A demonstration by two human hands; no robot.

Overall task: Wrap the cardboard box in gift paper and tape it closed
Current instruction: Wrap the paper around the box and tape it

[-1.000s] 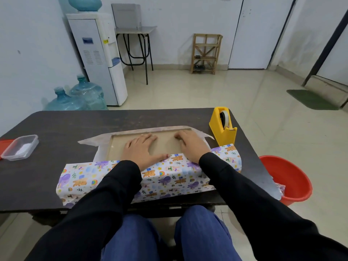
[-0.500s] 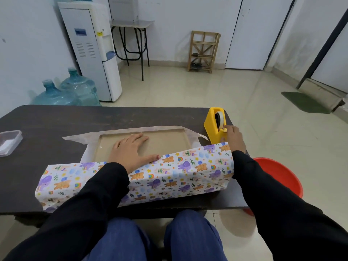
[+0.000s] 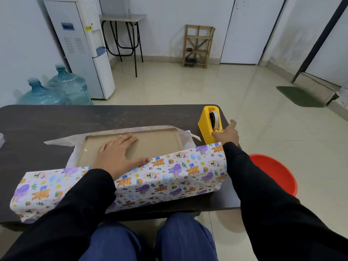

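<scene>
Right hand [image 3: 227,133] reached tape dispenser [image 3: 204,125]; gift paper [image 3: 169,176] half covers cardboard box [image 3: 156,144].

The right hand [image 3: 227,134] is no longer flat on the cardboard box [image 3: 156,146]. It now reaches the yellow tape dispenser [image 3: 206,125] at the bench's [image 3: 47,129] right end, thumb at the cutter. The gift paper [image 3: 169,174] flap's right part stands up higher.

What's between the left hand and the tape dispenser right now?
Head view: bare cardboard box top, then a white flap of gift paper, then a strip of table.
</scene>
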